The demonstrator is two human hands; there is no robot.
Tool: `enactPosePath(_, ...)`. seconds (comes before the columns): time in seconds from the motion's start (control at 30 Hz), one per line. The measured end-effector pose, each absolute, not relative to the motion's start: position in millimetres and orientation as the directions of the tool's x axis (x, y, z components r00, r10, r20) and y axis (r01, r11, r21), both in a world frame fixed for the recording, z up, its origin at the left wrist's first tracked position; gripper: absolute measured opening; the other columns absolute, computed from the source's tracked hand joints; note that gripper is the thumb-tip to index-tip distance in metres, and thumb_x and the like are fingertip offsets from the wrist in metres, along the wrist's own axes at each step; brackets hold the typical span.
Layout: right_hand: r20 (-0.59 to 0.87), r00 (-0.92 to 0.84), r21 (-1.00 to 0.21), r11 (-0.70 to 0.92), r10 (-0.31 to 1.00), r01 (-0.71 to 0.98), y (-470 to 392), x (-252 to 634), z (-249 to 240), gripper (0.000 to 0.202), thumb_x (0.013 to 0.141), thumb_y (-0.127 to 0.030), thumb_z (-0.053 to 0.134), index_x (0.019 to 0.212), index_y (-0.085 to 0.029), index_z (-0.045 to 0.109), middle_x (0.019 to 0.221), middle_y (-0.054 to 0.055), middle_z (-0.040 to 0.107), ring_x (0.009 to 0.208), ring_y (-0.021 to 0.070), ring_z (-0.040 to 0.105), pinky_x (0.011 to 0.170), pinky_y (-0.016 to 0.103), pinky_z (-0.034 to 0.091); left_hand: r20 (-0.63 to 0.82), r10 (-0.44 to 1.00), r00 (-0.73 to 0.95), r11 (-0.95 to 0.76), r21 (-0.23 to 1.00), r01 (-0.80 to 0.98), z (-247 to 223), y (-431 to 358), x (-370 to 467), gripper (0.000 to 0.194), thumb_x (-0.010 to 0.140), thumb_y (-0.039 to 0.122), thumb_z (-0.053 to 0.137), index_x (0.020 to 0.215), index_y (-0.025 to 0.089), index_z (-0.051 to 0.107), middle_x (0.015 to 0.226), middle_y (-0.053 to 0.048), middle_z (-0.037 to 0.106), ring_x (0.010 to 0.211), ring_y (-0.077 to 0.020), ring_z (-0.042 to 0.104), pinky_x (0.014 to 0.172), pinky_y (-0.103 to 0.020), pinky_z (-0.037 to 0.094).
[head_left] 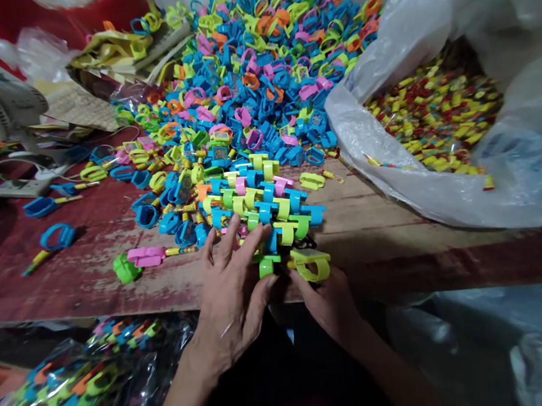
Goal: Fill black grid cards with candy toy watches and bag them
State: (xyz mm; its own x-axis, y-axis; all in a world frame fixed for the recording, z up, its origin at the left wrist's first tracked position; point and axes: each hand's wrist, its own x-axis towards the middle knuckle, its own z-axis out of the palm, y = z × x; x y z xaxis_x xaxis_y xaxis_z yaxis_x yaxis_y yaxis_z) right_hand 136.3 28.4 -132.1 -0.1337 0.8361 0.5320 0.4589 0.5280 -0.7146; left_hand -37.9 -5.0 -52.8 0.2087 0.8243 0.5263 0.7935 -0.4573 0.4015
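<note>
A stack of plastic toy watches in blue, yellow, green and pink lies in overlapping rows near the table's front edge. My left hand rests against its near left side, fingers spread, with the thumb by a green toy watch. Just to the right, my right hand is closed on a yellow toy watch, held at the stack's front corner. Part of that hand's fingers is hidden behind the watch. Left of the stack lie loose blue toy watches and a pink toy watch with a candy-filled tube attached.
A large heap of toy watches covers the back of the table. At right stands an open plastic bag of small yellow-and-red tubes. A fan is at left. Below the edge are bagged toy watches.
</note>
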Motion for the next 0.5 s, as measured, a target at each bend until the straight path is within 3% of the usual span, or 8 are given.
enactPosePath(0.17,0.627,-0.244,-0.568,0.649,0.740,0.506,31.7,134.5,-125.3,0.018,0.085,-0.008,0.050,0.089,-0.020,0.063,0.086,0.007,0.072,0.081,0.0198,0.071,0.074,0.028,0.059,0.528,0.826,0.196,-0.458,0.428,0.779,-55.0,-4.7,-38.4,0.061,0.096,0.020,0.048,0.150,0.023,0.023,0.141,-0.010,0.054,0.147,-0.0231,0.025,0.121,-0.052,0.014)
enactPosePath(0.5,0.622,-0.278,-0.512,0.649,0.732,0.562,30.9,125.8,-127.5,0.026,0.083,-0.004,0.047,0.101,-0.019,0.058,0.085,0.007,0.070,0.076,0.0202,0.070,0.067,0.028,0.057,0.607,0.793,0.045,-0.426,0.501,0.753,-56.2,-3.6,-23.7,0.060,0.090,0.024,0.057,0.144,0.021,0.032,0.128,-0.009,0.064,0.141,-0.0268,0.037,0.119,-0.055,0.017)
